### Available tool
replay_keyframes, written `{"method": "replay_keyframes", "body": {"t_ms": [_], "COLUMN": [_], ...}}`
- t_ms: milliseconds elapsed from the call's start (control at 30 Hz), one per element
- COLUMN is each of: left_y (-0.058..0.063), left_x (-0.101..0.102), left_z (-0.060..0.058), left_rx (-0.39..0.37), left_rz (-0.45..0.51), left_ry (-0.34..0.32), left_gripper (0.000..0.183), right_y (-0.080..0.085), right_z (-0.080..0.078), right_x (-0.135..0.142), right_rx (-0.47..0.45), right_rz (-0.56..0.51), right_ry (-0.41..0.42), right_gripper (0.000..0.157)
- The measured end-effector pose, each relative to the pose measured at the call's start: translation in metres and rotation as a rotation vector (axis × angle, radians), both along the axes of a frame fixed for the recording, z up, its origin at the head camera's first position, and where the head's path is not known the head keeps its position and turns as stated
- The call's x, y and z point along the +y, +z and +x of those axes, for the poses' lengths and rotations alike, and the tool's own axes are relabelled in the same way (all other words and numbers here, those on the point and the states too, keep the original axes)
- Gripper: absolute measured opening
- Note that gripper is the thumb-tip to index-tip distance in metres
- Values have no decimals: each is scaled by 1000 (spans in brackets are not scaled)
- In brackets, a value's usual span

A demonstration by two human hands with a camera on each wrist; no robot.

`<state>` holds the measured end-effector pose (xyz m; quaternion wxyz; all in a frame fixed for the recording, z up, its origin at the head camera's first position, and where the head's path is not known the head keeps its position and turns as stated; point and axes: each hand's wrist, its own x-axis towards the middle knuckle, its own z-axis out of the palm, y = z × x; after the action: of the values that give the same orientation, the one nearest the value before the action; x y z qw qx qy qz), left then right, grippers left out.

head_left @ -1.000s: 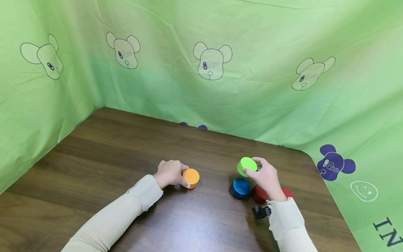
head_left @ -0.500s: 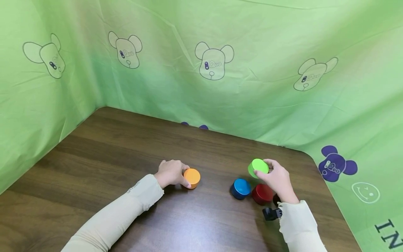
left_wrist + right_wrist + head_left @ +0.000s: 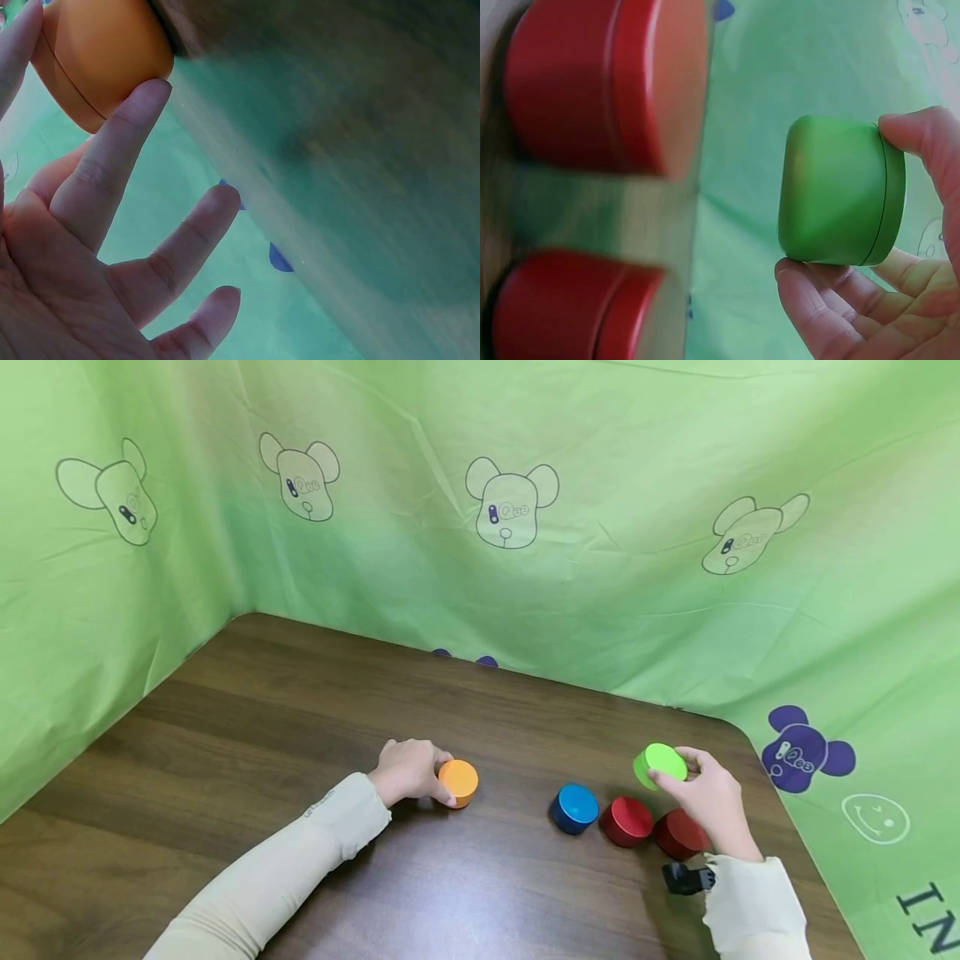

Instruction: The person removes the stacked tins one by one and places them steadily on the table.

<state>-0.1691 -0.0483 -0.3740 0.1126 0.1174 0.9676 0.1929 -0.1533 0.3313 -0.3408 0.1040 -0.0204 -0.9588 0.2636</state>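
Note:
My left hand (image 3: 409, 771) pinches an orange round tin (image 3: 458, 783) at its sides, on the table left of the other tins. In the left wrist view the orange tin (image 3: 105, 60) sits between thumb and fingers, the other fingers spread. My right hand (image 3: 710, 797) grips a green round tin (image 3: 660, 765) by its lid and side, raised above the row. The right wrist view has the green tin (image 3: 836, 191) well off the tabletop. Below it stand a blue tin (image 3: 574, 808), a red tin (image 3: 627, 821) and another red tin (image 3: 681, 834), side by side.
A black wrist camera mount (image 3: 688, 878) sticks out beside the right sleeve, close to the rightmost red tin. The brown wooden table (image 3: 300, 693) ends at green cloth walls (image 3: 405, 543) printed with bear heads.
My right hand has carried the green tin rightward, from behind the blue tin to behind the red tins, which now show more fully. The left hand and orange tin have stayed put.

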Motion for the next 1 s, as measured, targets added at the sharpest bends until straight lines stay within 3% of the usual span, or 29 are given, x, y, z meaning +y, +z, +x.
{"method": "replay_keyframes", "body": {"t_ms": [433, 1000], "left_y": [-1, -2], "left_x": [0, 0], "left_z": [0, 0], "left_rx": [8, 0], "left_rz": [14, 0], "left_ry": [-5, 5], "left_gripper": [64, 64], "right_y": [-4, -7], "right_z": [18, 41], "right_x": [53, 82], "right_rx": [-13, -29], "right_rz": [31, 36], "right_ry": [-118, -235], "right_gripper": [64, 68]}}
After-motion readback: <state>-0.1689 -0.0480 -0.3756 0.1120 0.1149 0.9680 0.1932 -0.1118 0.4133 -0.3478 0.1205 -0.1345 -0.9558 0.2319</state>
